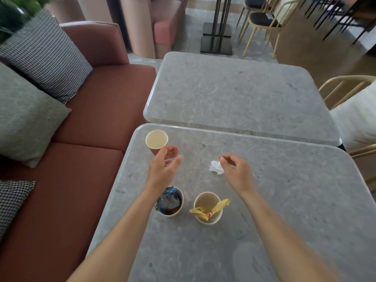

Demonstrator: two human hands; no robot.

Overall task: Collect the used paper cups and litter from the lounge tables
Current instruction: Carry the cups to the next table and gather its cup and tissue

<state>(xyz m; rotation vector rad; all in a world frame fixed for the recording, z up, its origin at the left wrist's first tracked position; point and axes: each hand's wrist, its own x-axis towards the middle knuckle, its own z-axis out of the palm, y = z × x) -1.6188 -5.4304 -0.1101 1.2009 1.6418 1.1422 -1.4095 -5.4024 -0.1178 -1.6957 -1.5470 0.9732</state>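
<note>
Left hand (164, 167) wide by red paper cup (156, 142), prob light & crushable, hold sidewall gently; right hand (236, 169) loose, empty nr crumpled white tissue (216, 167).

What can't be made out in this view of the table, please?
Head view:
Base of the red cup, behind the left hand; contact unclear.
Part of the blue-wrapper cup, behind the left forearm.
Whether the right hand touches the crumpled tissue.
Print on the yellow wrapper, too blurred.
</note>
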